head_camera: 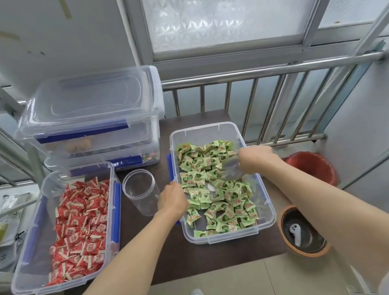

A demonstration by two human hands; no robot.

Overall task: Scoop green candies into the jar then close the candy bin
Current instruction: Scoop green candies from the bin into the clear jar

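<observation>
An open clear bin (pixel 230 234) with blue latches holds a layer of green wrapped candies (pixel 222 201). My right hand (pixel 254 159) is shut on a clear plastic scoop (pixel 231 170), which is down among the candies in the bin's far right part. My left hand (pixel 172 199) grips the bin's left rim. An empty clear jar (pixel 140 190) stands upright on the table just left of that hand. The green bin's lid is not in sight.
An open bin of red wrapped candies (pixel 78 227) lies at the left. Two lidded clear bins (pixel 92 122) are stacked behind it. The dark table (pixel 170 258) ends near a metal railing (pixel 273 70). A red bucket (pixel 312 167) and an orange pot (pixel 302 231) stand on the floor at the right.
</observation>
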